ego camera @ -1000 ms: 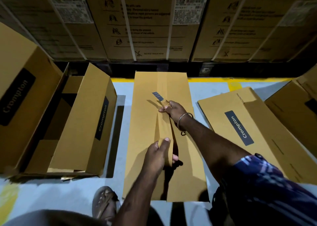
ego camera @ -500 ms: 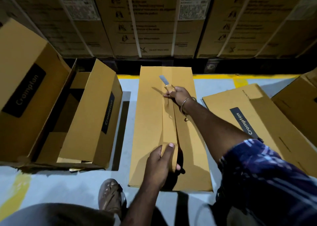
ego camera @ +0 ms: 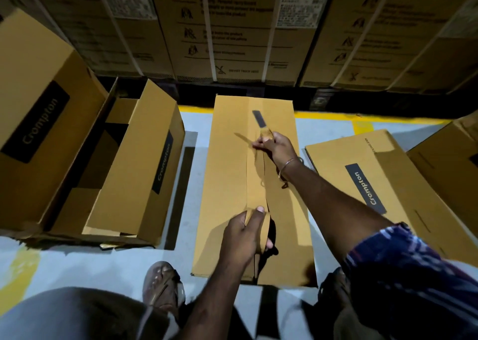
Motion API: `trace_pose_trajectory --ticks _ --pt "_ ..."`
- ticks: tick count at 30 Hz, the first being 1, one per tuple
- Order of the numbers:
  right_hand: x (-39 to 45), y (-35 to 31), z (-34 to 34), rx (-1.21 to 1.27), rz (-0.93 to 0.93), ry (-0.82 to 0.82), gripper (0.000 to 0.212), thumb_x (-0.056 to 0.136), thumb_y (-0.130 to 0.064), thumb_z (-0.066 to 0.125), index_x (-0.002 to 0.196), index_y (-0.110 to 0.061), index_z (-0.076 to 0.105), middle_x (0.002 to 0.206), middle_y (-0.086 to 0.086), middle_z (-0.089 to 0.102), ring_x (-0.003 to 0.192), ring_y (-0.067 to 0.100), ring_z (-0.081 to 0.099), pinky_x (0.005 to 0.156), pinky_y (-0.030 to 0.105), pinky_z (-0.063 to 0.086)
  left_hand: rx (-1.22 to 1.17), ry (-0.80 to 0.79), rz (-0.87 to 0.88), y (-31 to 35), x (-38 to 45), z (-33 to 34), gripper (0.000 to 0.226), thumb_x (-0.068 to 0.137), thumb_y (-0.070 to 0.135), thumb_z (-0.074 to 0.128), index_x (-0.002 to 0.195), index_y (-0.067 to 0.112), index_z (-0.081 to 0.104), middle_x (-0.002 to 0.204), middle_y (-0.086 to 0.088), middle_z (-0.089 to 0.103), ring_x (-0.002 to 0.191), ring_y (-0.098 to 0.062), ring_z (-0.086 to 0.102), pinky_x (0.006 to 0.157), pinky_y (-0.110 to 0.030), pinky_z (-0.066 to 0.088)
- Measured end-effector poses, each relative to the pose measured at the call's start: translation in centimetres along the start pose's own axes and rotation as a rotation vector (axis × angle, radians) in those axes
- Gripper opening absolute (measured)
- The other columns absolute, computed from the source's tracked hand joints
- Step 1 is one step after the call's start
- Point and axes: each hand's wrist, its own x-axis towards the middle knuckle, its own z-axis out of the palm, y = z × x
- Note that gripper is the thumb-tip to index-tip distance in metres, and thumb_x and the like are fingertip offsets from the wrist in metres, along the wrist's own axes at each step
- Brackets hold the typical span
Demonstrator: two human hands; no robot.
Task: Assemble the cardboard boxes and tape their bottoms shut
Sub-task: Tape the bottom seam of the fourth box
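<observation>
I note a wall of strapped, printed shipping cartons [ego camera: 232, 29] at the far side; yellow floor line [ego camera: 362, 118] at its base; grey floor [ego camera: 77, 267]; a sandalled foot [ego camera: 163, 285] near the bottom edge.

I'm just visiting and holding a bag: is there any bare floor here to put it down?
Bare grey floor shows near the camera, in front of the open boxes, left of the sandalled foot. A narrow strip runs between those and the middle box. On the right, flattened boxes crowd in.
</observation>
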Motion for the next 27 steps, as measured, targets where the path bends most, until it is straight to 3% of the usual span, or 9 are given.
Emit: trace_pose_trajectory --ticks 3,6,9,12,17,21,24,27 --pt "-2.7 1.7 0.7 -0.105 -0.008 -0.095 0.014 0.099 -0.023 0.056 0.096 -0.015 0.067 0.100 0.005 0.077 0.105 0.026 0.073 0.106 0.050 0.049 0.016 0.005 -0.009 -0.3 0.0 0.1 0.042 0.107 0.043 0.052 0.095 0.007 0.070 0.065 -0.016 0.072 0.057 -0.024 0.068 0.064 -0.030 0.052" --pt "-5.9 2.7 0.9 -0.163 -0.033 -0.059 0.015 0.097 -0.029 0.057 0.092 -0.022 0.068 0.105 0.003 0.078 0.109 0.021 0.071 0.106 0.049 0.049 0.072 0.022 0.001 -0.8 -0.2 0.2 0.044 0.106 0.045 0.051 0.092 0.008 0.070 0.064 -0.012 0.073 0.059 -0.022 0.069 0.071 -0.036 0.053" --pt "-9.9 3.0 1.3 -0.091 0.009 -0.052 0.014 0.104 -0.018 0.053 0.097 -0.017 0.065 0.109 0.011 0.077 0.109 0.019 0.072 0.102 0.044 0.051 0.091 0.028 -0.004 -0.6 0.2 0.2 0.050 0.106 0.047 0.051 0.092 0.004 0.070 0.065 -0.013 0.074 0.060 -0.023 0.069 0.075 -0.042 0.057" --pt "-13.1 4.2 1.4 -0.044 0.055 -0.071 0.015 0.106 -0.016 0.051 0.101 -0.013 0.064 0.106 0.008 0.078 0.109 0.018 0.072 0.098 0.042 0.053 0.102 0.039 -0.022 -0.3 0.7 0.5 0.056 0.106 0.046 0.050 0.089 -0.002 0.071 0.064 -0.013 0.073 0.058 -0.025 0.067 0.071 -0.045 0.057" --pt "-14.2 4.4 1.2 0.026 0.121 -0.105 0.015 0.108 -0.015 0.049 0.104 -0.011 0.063 0.101 0.004 0.077 0.107 0.019 0.073 0.097 0.042 0.055 0.121 0.045 -0.034 -0.4 0.4 0.7 0.055 0.106 0.047 0.049 0.089 0.000 0.071 0.066 -0.014 0.074 0.063 -0.028 0.068 0.068 -0.037 0.052" --pt "-13.7 4.1 1.4 0.043 0.135 -0.133 0.015 0.109 -0.011 0.045 0.107 -0.009 0.059 0.112 0.017 0.071 0.096 0.008 0.074 0.085 0.027 0.058 0.101 0.064 -0.049 -0.4 -0.1 0.9 0.047 0.105 0.046 0.051 0.089 0.007 0.071 0.065 -0.013 0.073 0.060 -0.024 0.067 0.069 -0.034 0.050" --pt "-13.5 4.8 1.2 0.019 0.119 -0.150 0.016 0.109 -0.014 0.046 0.106 -0.014 0.061 0.112 0.012 0.074 0.105 0.013 0.073 0.097 0.039 0.055 0.071 0.093 -0.056 -0.4 -0.5 1.3 0.045 0.105 0.045 0.052 0.099 0.005 0.070 0.065 -0.014 0.072 0.062 -0.027 0.066 0.069 -0.036 0.048" --pt "-13.2 5.1 1.1 -0.037 0.124 -0.155 0.015 0.108 -0.016 0.047 0.104 -0.018 0.062 0.109 0.009 0.077 0.108 0.015 0.072 0.102 0.045 0.054 0.044 0.129 -0.094 -1.0 -1.5 1.5 0.036 0.104 0.046 0.055 0.115 0.012 0.056 0.068 -0.009 0.072 0.064 -0.025 0.067 0.069 -0.037 0.048"
